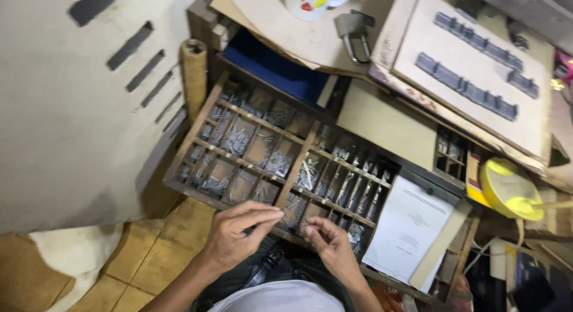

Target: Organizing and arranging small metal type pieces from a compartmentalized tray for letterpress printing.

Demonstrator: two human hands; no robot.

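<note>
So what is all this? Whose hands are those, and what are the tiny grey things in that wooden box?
The picture comes from a camera worn on a person's head, looking down, so the hands are that person's own. The left hand pinches something small between its fingertips; it is too tiny to make out. The right hand is held open beside it, fingers curled. Both hover over a wooden tray split into many little compartments, each holding small grey metal pieces. To the right lies a white printed sheet. Further up are a mug, a padlock and a yellow round thing.
</note>
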